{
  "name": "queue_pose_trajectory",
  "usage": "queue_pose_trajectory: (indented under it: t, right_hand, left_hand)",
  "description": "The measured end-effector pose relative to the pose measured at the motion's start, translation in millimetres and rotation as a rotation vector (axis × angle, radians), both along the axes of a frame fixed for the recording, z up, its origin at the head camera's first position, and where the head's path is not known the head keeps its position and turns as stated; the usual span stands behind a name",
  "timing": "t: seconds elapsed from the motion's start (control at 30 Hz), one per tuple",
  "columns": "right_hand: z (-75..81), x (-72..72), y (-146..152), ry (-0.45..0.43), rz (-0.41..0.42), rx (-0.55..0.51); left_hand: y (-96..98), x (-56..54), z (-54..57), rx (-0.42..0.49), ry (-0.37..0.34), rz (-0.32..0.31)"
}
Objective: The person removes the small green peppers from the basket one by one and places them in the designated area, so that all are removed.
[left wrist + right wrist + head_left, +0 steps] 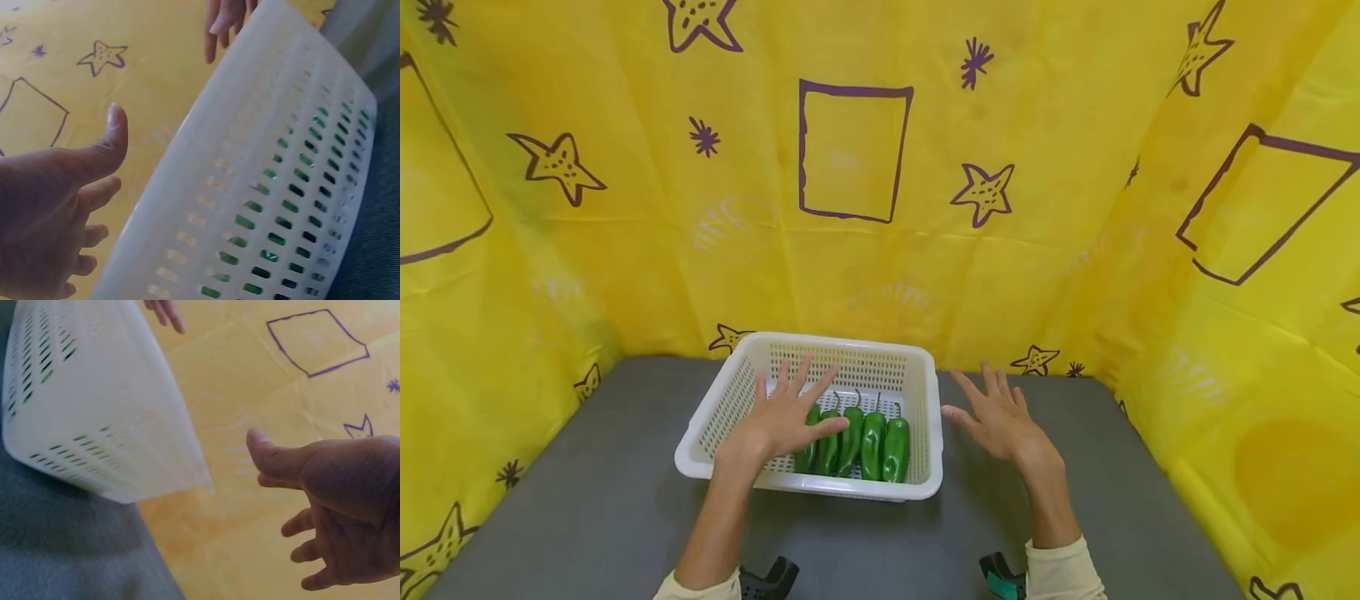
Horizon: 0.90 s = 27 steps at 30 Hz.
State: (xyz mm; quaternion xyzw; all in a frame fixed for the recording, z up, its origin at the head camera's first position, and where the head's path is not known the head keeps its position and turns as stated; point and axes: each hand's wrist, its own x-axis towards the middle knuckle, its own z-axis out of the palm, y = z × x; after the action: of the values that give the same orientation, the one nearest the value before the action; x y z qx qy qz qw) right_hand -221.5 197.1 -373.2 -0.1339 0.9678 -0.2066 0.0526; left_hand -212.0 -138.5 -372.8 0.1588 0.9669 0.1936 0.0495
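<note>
Peppers (pixel 872 447) front-to-back, stems (pixel 877 403) away

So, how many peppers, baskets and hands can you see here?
Peppers: 5 in view (more could be hidden)
Basket: 1
Hands: 2 (left hand, right hand)
Total: 8 in view

A white plastic basket (pixel 880 492), rectangular with slotted sides and a smooth rim, stands upright on a grey table (pixel 925 546). Inside, five glossy green peppers (pixel 895 450) lie side by side toward the near right, long bodies roughly parallel, thin stems pointing away from the viewer. The leftmost is partly hidden.
</note>
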Motion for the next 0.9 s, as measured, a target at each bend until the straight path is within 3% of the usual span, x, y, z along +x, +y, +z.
queue_pose_trajectory:
  t: [0.4, 0.67, 0.9]
  right_hand:
    - [6.3, -14.4, -6, -0.011, 0.036, -0.04]
    - [12.0, -22.2, -15, -0.017, 0.089, -0.055]
    - [12.4, -22.8, -22, -0.042, 0.102, -0.038]
  left_hand:
    - [-19.6, -4.3, 17.4, -0.033, 0.005, 0.016]
    - [-48.2, -5.0, 21.3, -0.028, -0.088, 0.037]
    - [-68.3, -7.5, 17.4, -0.051, -0.178, 0.106]
